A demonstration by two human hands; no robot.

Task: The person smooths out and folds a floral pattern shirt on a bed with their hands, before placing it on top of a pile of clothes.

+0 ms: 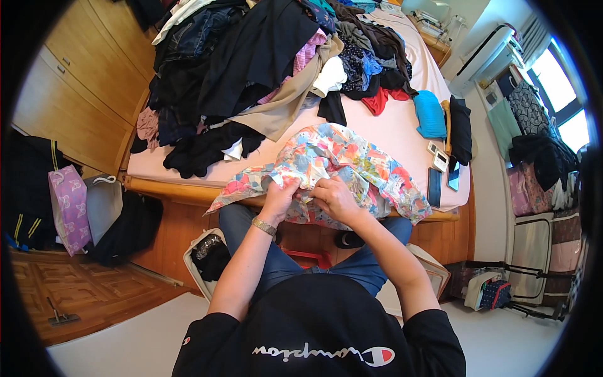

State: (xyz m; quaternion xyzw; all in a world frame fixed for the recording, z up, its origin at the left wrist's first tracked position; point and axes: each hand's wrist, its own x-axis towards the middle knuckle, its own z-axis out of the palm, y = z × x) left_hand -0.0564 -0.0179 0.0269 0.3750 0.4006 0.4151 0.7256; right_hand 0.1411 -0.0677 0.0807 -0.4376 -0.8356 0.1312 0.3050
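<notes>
A thin garment with a multicoloured print, which looks like a shirt (372, 162), lies spread over the near edge of the bed and hangs down over my knees. My left hand (280, 198), with a gold-toned watch on its wrist, is closed on the cloth near the shirt's middle. Close beside it on the right, my right hand (336, 200) pinches the same part of the fabric. The fingertips of both hands nearly meet, and the small detail between them is hard to make out. One end of the shirt trails left, the other right.
Behind the shirt, a large heap of clothes (251, 63) covers the bed (370, 129). Phones (434, 187) and a blue folded cloth (429, 114) lie at the right. Bags (69, 207) stand by the left cabinet; an open bin-like container (200, 251) sits beside my left leg.
</notes>
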